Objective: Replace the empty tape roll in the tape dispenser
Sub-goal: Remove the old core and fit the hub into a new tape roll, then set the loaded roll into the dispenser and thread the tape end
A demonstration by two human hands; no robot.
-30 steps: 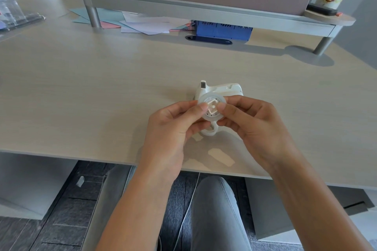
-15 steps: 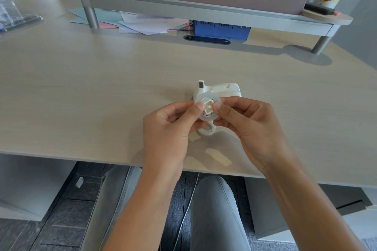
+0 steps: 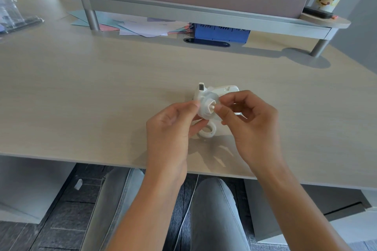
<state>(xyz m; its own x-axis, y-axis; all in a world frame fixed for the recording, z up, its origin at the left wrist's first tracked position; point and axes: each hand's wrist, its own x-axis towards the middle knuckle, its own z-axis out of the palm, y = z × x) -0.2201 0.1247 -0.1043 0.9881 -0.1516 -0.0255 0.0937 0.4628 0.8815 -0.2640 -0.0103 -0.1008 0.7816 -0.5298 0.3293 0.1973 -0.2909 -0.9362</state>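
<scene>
While the white plastic tape dispenser (image 3: pixel 221 90) rests on the pale wood-grain desk (image 3: pixel 102 87) just beyond the fingers, both hands pinch a translucent roll of clear tape (image 3: pixel 208 108) above the near desk edge. The left hand (image 3: pixel 169 128) grips the roll's left rim with thumb and forefinger; the right hand (image 3: pixel 253 126) grips its right side. A white hub with a short peg sits in the roll's centre. A small white ring-shaped core (image 3: pixel 207 131) lies flat beneath.
</scene>
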